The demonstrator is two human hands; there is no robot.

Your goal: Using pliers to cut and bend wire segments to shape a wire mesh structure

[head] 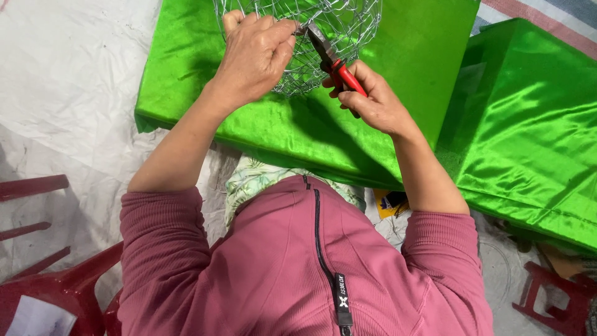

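A round wire mesh frame (pixel 348 25) rests on a green satin-covered block (pixel 410 68) in front of me. My left hand (pixel 255 56) grips the near rim of the wire frame with its fingers curled around the wire. My right hand (pixel 373 99) holds red-handled pliers (pixel 333 62), whose dark jaws point up and left and meet the wire right beside my left fingertips. The far part of the frame is cut off by the top edge of the view.
A second green satin-covered block (pixel 528 137) lies at the right. White sheeting (pixel 68 87) covers the floor at the left. Dark red plastic chairs (pixel 43 280) stand at the lower left, another red piece (pixel 556 302) at the lower right. My pink zipped jacket (pixel 298 267) fills the foreground.
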